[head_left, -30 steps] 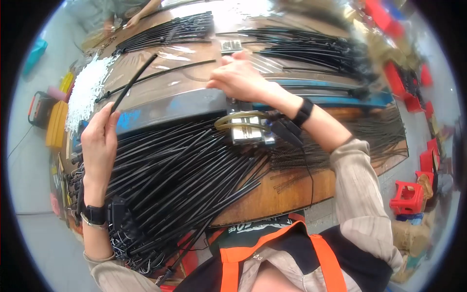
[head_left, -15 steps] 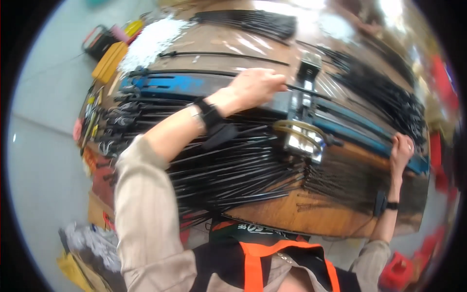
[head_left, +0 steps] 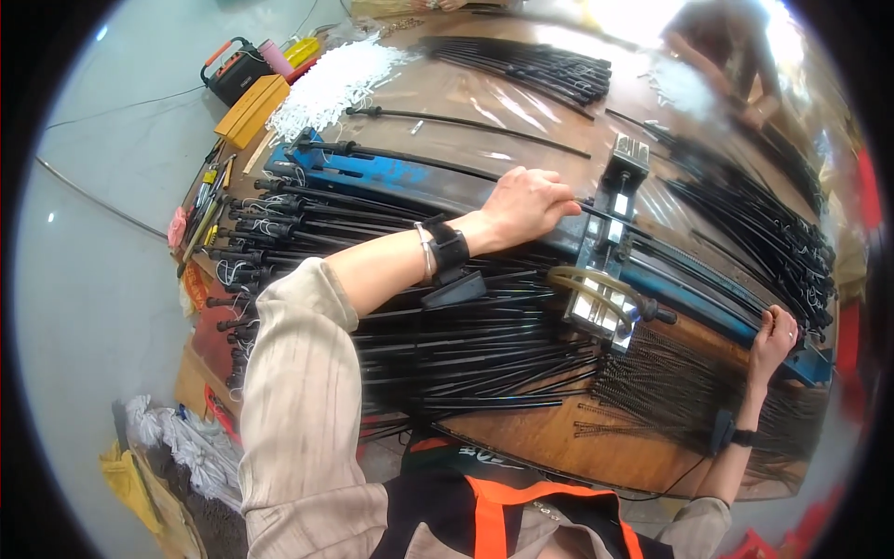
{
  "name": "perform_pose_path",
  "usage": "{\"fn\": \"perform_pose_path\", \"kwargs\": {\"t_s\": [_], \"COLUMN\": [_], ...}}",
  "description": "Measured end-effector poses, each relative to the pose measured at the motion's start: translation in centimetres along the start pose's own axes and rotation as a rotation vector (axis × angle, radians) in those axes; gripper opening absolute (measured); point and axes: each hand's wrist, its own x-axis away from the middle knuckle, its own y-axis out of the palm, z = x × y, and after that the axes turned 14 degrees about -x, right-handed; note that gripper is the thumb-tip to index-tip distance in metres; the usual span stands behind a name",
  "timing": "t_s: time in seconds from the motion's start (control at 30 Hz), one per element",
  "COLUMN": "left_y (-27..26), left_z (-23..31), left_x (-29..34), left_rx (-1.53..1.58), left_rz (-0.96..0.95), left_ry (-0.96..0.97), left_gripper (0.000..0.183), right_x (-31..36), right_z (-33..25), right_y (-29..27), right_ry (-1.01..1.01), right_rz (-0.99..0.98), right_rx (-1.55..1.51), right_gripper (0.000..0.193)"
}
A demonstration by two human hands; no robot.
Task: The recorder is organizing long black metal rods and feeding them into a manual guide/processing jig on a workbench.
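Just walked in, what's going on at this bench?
A person's left hand has its fingers closed on a thin black rod, beside a metal fixture set across a long blue rail. The right hand is at the rail's far right end; what it grips is hard to tell. Many more black rods lie in a pile in front of the rail, with thin dark coils to their right. A heap of white pieces sits at the back left.

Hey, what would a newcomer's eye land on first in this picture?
Probably the spread of black rods at the near left of the bench. Next come the white heap at its far left and the metal fixture with curved yellowish tubes near the middle, right of the left hand.
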Motion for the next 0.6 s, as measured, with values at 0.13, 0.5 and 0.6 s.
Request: {"fn": "perform_pose_path", "kwargs": {"t_s": [0.13, 0.5, 0.6], "left_y": [-1.1, 0.0, 0.1], "left_z": [-0.3, 0.2, 0.4], "left_x": [-0.2, -1.2, -1.4], "left_rx": [-0.03, -0.266, -0.272], "left_rz": [-0.025, -0.344, -0.362], "left_ry": [0.048, -0.065, -0.069], "left_gripper": [0.022, 0.019, 0.02], "right_x": [0.4, 3.9, 4.0], "right_z": [-2.4, -16.8, -17.6], "right_y": [-1.4, 0.6, 1.1], "right_ry": [-0.093, -0.199, -0.142], "right_rz": [-0.001, -0.134, -0.128], "right_rx": [-0.002, -0.297, -0.376], "right_gripper": [0.021, 0.022, 0.024]}}
